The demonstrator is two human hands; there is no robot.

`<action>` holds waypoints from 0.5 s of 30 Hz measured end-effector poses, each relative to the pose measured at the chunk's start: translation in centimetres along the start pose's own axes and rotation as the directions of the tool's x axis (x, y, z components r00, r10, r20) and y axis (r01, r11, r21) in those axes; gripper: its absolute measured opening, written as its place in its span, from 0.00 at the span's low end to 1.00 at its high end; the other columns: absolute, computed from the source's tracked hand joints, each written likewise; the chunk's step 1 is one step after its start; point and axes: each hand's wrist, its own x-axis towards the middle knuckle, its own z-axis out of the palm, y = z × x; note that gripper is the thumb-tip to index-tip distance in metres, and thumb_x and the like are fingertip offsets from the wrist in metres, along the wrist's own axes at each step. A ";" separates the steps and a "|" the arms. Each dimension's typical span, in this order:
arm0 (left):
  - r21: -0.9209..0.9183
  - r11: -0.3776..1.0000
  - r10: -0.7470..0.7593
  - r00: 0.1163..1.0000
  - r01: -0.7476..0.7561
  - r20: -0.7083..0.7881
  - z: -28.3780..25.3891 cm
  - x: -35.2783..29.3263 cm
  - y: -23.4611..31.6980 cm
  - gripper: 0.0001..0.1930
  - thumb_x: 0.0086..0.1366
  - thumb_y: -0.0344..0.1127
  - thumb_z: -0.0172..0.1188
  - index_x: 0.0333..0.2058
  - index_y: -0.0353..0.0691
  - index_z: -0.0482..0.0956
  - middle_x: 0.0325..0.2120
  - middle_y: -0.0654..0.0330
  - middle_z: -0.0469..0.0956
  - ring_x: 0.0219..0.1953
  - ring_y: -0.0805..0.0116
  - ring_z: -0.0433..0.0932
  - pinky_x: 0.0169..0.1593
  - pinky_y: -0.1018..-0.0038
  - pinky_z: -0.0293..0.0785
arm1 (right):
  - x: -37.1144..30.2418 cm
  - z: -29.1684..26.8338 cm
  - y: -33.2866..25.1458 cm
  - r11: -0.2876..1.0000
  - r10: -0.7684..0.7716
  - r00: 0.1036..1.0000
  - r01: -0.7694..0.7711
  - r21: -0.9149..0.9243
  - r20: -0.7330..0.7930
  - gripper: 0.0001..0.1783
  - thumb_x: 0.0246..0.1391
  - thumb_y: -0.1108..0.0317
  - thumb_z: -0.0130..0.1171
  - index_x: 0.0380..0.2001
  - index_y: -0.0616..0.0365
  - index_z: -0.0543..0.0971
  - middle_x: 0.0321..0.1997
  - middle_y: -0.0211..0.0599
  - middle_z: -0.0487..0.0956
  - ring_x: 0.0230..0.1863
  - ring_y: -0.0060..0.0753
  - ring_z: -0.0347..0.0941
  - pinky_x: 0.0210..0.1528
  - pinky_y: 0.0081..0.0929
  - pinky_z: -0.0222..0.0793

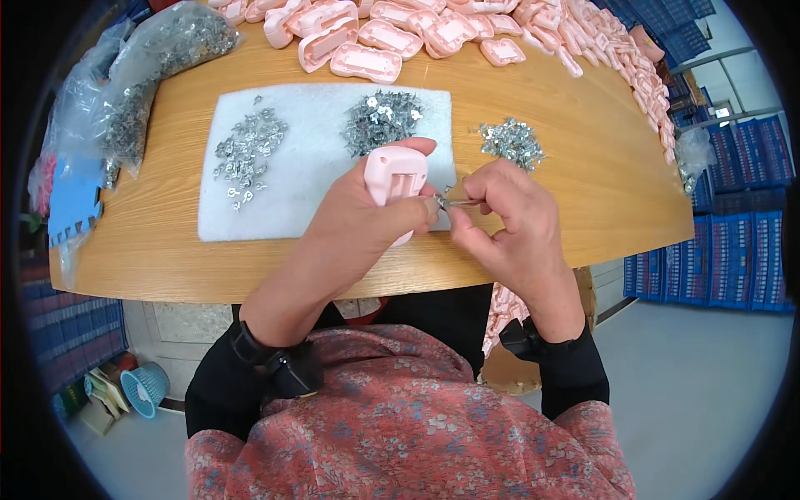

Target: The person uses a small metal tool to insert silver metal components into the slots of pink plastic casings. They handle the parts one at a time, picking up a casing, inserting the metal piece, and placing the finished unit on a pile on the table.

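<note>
left hand grip: pink casing | right hand grip: metal clip | nearby: clip piles, white pad

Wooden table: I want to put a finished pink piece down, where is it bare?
Bare wood lies on the table right of the small metal heap, and left of the white mat. The far edge is crowded with pink shells.

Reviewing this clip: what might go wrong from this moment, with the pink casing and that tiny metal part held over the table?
The small metal part, pinched between the right hand and left hand, might slip and vanish among the metal piles on the white pad. The pink casing, gripped only by the left hand, might twist. A forearm might nudge the loose pile nearby.
</note>
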 end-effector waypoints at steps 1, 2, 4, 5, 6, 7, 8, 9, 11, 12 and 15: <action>0.009 1.000 0.005 1.000 -0.006 0.026 0.0 0.1 -0.2 0.28 0.60 0.29 0.62 0.60 0.35 0.67 0.34 0.64 0.75 0.35 0.77 0.75 0.40 0.78 0.73 | -0.2 0.0 -0.1 1.000 -0.005 1.000 0.005 0.008 0.004 0.11 0.43 0.73 0.69 0.30 0.58 0.77 0.28 0.36 0.75 0.26 0.36 0.75 0.26 0.30 0.69; 0.018 1.000 0.010 0.999 -0.011 0.051 0.0 0.1 -0.4 0.28 0.60 0.28 0.61 0.60 0.35 0.67 0.34 0.64 0.75 0.35 0.77 0.75 0.40 0.78 0.73 | -0.4 0.0 -0.2 0.999 0.014 1.000 -0.014 0.038 0.013 0.11 0.43 0.73 0.69 0.30 0.58 0.77 0.28 0.36 0.75 0.25 0.35 0.74 0.26 0.29 0.69; 0.035 0.999 0.009 0.999 -0.010 0.039 -0.3 0.1 -0.7 0.28 0.61 0.28 0.62 0.61 0.37 0.67 0.36 0.64 0.76 0.35 0.75 0.77 0.41 0.77 0.75 | -0.6 -0.1 -0.2 0.994 0.049 0.998 -0.052 0.096 0.034 0.11 0.44 0.73 0.69 0.31 0.59 0.77 0.27 0.36 0.75 0.25 0.33 0.74 0.26 0.28 0.69; 0.043 0.999 0.009 0.999 -0.010 0.034 -0.3 0.1 -0.8 0.28 0.61 0.27 0.62 0.61 0.38 0.67 0.37 0.64 0.76 0.36 0.74 0.78 0.42 0.77 0.76 | -0.8 0.0 -0.2 0.987 0.089 0.995 -0.093 0.130 0.032 0.10 0.45 0.73 0.69 0.31 0.59 0.77 0.27 0.35 0.74 0.24 0.31 0.73 0.26 0.27 0.69; 0.028 0.999 0.014 0.999 -0.015 0.038 -0.3 0.1 -0.9 0.28 0.61 0.27 0.62 0.61 0.38 0.67 0.36 0.64 0.76 0.36 0.74 0.78 0.42 0.77 0.76 | -1.0 0.2 0.0 0.978 0.128 0.991 -0.132 0.164 0.033 0.10 0.45 0.73 0.68 0.31 0.59 0.77 0.27 0.35 0.74 0.24 0.30 0.73 0.26 0.27 0.69; 0.013 1.000 0.020 0.999 -0.021 0.039 -0.2 0.1 -1.1 0.28 0.61 0.27 0.62 0.61 0.38 0.67 0.36 0.64 0.76 0.35 0.74 0.77 0.41 0.77 0.76 | -1.2 0.3 0.1 0.965 0.165 0.986 -0.169 0.199 0.036 0.10 0.46 0.73 0.68 0.31 0.60 0.77 0.27 0.35 0.74 0.23 0.29 0.73 0.26 0.26 0.69; -0.003 1.000 0.027 0.999 -0.027 0.041 -0.2 0.0 -1.2 0.28 0.61 0.27 0.62 0.61 0.38 0.67 0.36 0.64 0.76 0.35 0.75 0.77 0.41 0.77 0.75 | -1.3 0.5 0.2 0.959 0.188 0.982 -0.190 0.210 0.029 0.10 0.47 0.73 0.68 0.32 0.60 0.78 0.27 0.35 0.74 0.23 0.28 0.72 0.26 0.25 0.69; 0.024 0.999 0.031 0.999 -0.032 0.022 -0.2 0.1 -1.4 0.28 0.62 0.28 0.62 0.61 0.38 0.67 0.36 0.64 0.76 0.35 0.75 0.77 0.41 0.77 0.75 | -1.4 0.7 0.2 0.952 0.212 0.977 -0.211 0.220 0.022 0.10 0.48 0.73 0.68 0.33 0.61 0.78 0.28 0.34 0.74 0.23 0.27 0.72 0.26 0.25 0.68; 0.073 0.996 0.044 0.999 -0.042 -0.017 -0.1 0.3 -1.6 0.28 0.62 0.28 0.62 0.61 0.37 0.67 0.36 0.63 0.76 0.35 0.75 0.77 0.41 0.78 0.75 | -1.6 1.0 0.5 0.935 0.257 0.966 -0.255 0.246 0.025 0.10 0.49 0.73 0.68 0.34 0.61 0.78 0.28 0.34 0.75 0.23 0.24 0.71 0.27 0.23 0.68; 0.071 0.997 0.042 0.999 -0.040 -0.028 0.1 0.3 -1.7 0.28 0.62 0.28 0.62 0.61 0.37 0.67 0.36 0.63 0.76 0.35 0.74 0.77 0.41 0.77 0.75 | -1.7 1.1 0.7 0.924 0.279 0.960 -0.278 0.261 0.035 0.10 0.49 0.73 0.68 0.35 0.62 0.78 0.28 0.33 0.75 0.24 0.23 0.71 0.27 0.23 0.68; 0.069 0.997 0.045 0.998 -0.042 -0.046 0.3 0.3 -1.9 0.27 0.62 0.28 0.62 0.61 0.37 0.67 0.36 0.63 0.76 0.35 0.74 0.77 0.41 0.77 0.75 | -2.1 1.3 1.3 0.875 0.348 0.933 -0.358 0.325 0.091 0.11 0.51 0.73 0.67 0.37 0.63 0.78 0.28 0.29 0.75 0.25 0.19 0.70 0.29 0.20 0.67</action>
